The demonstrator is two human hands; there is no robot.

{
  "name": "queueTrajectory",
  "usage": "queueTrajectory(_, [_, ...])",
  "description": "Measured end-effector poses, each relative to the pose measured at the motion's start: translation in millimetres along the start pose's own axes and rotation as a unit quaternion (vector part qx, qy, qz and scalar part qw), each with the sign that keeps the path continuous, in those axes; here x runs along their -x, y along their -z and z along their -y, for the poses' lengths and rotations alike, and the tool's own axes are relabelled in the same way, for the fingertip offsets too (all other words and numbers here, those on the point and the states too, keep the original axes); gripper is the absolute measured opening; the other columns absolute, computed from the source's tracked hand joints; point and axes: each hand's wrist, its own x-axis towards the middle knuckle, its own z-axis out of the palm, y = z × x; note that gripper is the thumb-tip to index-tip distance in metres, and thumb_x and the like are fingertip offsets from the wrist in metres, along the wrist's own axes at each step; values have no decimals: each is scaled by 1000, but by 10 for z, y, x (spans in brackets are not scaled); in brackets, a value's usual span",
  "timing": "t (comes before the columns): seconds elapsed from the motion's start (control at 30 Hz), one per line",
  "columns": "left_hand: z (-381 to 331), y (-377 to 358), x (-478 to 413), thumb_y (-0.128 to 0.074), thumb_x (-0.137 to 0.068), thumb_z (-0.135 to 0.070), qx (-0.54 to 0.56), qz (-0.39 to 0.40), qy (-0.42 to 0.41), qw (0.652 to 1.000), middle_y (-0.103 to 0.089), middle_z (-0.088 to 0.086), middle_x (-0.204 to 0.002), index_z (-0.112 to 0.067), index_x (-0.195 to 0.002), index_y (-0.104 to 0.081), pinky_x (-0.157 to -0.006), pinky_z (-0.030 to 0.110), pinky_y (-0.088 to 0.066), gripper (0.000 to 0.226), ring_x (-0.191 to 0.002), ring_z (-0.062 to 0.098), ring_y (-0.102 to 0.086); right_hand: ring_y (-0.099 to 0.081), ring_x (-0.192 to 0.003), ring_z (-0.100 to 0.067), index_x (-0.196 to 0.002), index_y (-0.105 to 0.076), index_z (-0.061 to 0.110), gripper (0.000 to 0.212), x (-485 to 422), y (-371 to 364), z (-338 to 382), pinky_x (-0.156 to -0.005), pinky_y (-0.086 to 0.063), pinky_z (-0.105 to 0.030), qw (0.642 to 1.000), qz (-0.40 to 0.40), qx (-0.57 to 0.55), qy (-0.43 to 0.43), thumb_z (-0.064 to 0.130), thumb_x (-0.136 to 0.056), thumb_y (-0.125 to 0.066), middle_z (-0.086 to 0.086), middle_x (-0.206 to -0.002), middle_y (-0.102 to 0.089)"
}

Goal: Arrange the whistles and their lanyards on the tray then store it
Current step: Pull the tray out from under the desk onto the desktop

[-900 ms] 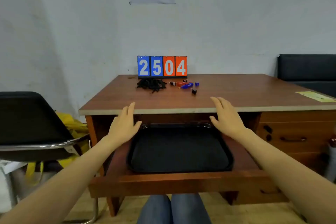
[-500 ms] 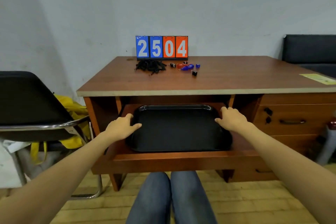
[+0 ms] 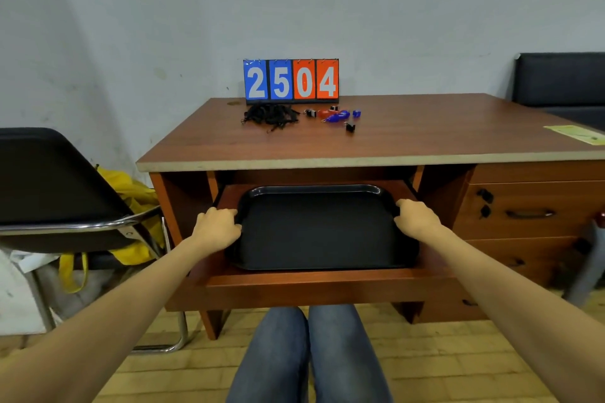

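A black tray (image 3: pixel 322 232) lies empty on the pull-out shelf (image 3: pixel 307 283) under the desktop. My left hand (image 3: pixel 217 226) grips the tray's left rim and my right hand (image 3: pixel 415 219) grips its right rim, fingers curled over the edges. On the desk at the back lies a tangled pile of black lanyards (image 3: pixel 270 115). Right of the pile are several small whistles (image 3: pixel 337 115) in blue, red and black, and one black whistle (image 3: pixel 349 127) sits a little nearer.
A flip scoreboard (image 3: pixel 291 80) reading 2504 stands behind the whistles against the wall. A black chair (image 3: pixel 49 193) with a yellow bag (image 3: pixel 131 203) stands left of the desk (image 3: pixel 409 137). Desk drawers (image 3: pixel 527 213) are on the right. A yellow paper (image 3: pixel 576 134) lies at the desk's right edge.
Both hands dropped from the desk's front edge to the tray's sides and closed on its rims. The view tilted down.
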Motion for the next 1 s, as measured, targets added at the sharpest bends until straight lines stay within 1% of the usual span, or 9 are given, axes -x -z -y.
queueTrajectory(0.07, [4,-26,4,-42,-97,-25,-3,3,13,1000,-58,13,-129,-11,-142,-38,-104,43,-31,48,-126,33,-44,-61,-98,-34,-126,-51,10,33,13,23,-3,-78,-50,-38,1000,-1,-13,3,12,-93,-46,-14,-115,-61])
queueTrajectory(0.27, [27,8,32,-42,-98,-26,37,15,23,999,-51,13,-137,-12,-143,-36,-105,42,-29,47,-131,33,-36,-56,-113,-34,-131,-50,15,38,53,189,-23,-95,-45,-46,1000,-8,-29,-5,21,-94,-52,-11,-125,-60])
queueTrajectory(0.4, [105,-15,131,-44,-98,-27,73,-7,32,997,-58,14,-126,-14,-143,-37,-102,44,-31,48,-125,33,-42,-54,-116,-33,-135,-47,17,41,180,181,-56,-98,-42,-47,999,-23,-38,4,23,-95,-51,-10,-127,-59])
queueTrajectory(0.53, [150,16,274,-45,-97,-28,100,-39,40,993,-58,11,-119,-16,-142,-39,-100,44,-29,46,-124,33,-39,-56,-116,-31,-137,-46,19,41,342,124,-74,-100,-42,-48,997,-44,-67,16,25,-96,-50,-8,-126,-61])
queueTrajectory(0.63, [163,102,364,-45,-97,-27,112,-86,34,989,-59,10,-108,-16,-140,-42,-99,44,-28,45,-120,33,-40,-60,-109,-30,-137,-46,19,42,427,114,-67,-95,-47,-50,992,-67,-103,31,24,-96,-49,-8,-122,-64])
queueTrajectory(0.73, [154,233,348,-43,-98,-27,142,-138,22,980,-59,9,-103,-16,-139,-45,-99,44,-25,42,-119,33,-41,-64,-102,-29,-138,-45,18,43,423,207,-22,-87,-53,-47,982,-105,-150,42,23,-96,-49,-9,-124,-62])
queueTrajectory(0.87, [77,478,125,-39,-100,-26,155,-158,15,975,-56,9,-94,-18,-138,-45,-91,40,-24,40,-117,33,-42,-65,-89,-28,-138,-46,16,41,220,457,76,-76,-56,-42,973,-129,-184,47,21,-97,-48,-10,-117,-64])
queueTrajectory(0.93, [55,580,-50,-38,-99,-25,168,-159,5,973,-61,7,-97,-22,-135,-49,-93,43,-26,37,-115,33,-45,-65,-86,-29,-136,-49,16,40,69,567,121,-76,-55,-42,972,-133,-187,47,20,-96,-49,-10,-108,-67])
queueTrajectory(1.0, [33,663,-256,-38,-99,-27,171,-154,0,973,-65,6,-107,-23,-134,-51,-97,48,-27,38,-119,34,-47,-63,-95,-31,-133,-51,15,38,-91,663,164,-80,-53,-42,973,-133,-185,44,19,-95,-50,-12,-112,-67])
